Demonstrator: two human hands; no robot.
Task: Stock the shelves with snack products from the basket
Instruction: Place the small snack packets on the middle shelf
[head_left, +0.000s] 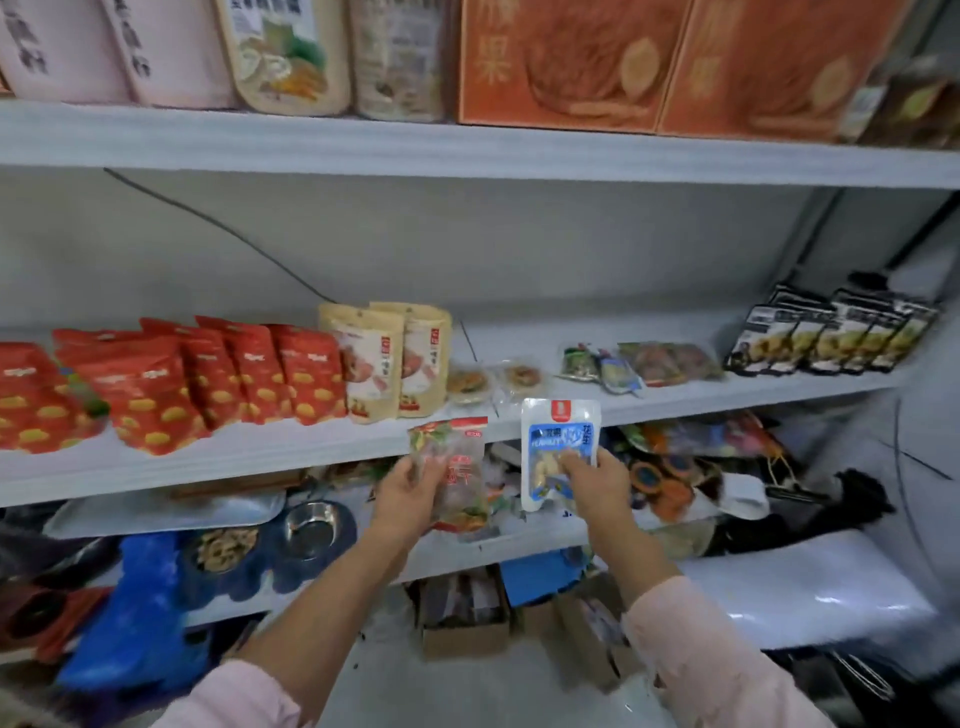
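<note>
My left hand (408, 491) grips a clear snack packet with a red top (457, 467), held upright just below the front lip of the middle shelf (291, 447). My right hand (597, 478) pinches a white and blue peanut packet (558, 447) by its lower part, upright and level with the shelf edge. Behind both packets, small clear round-snack packets (496, 382) lie flat on that shelf. The basket is not in view.
Red bags (171, 384) and two beige pouches (389, 364) stand on the shelf's left. Mixed small packets (634, 364) and black bags (831, 338) fill its right. Orange boxes (675, 62) sit on the top shelf. The lower shelf holds metal bowls (311, 525) and clutter.
</note>
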